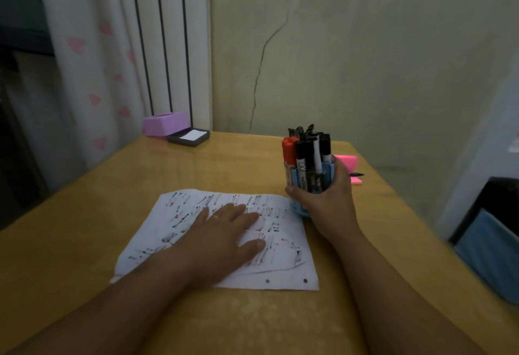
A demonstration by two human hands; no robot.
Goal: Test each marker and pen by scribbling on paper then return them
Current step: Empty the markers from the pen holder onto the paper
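Left hand [224, 231] lies flat, fingers straight, on the scribbled white paper sheet [280, 276]; right hand [328, 200] grips the light-blue plastic marker-filled holder [299, 179] just beside it

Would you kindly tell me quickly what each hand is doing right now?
Left hand: open, fingers flat, pressing on the scribbled paper.
Right hand: gripping the blue pen holder full of markers.

Left hand [224, 231] lies flat, palm down, fingers straight and slightly spread, about mid-frame. Right hand [328, 200], right of centre, has thumb and fingers wrapped round the pen holder [297, 180]. Both bare forearms come up from the bottom edge.
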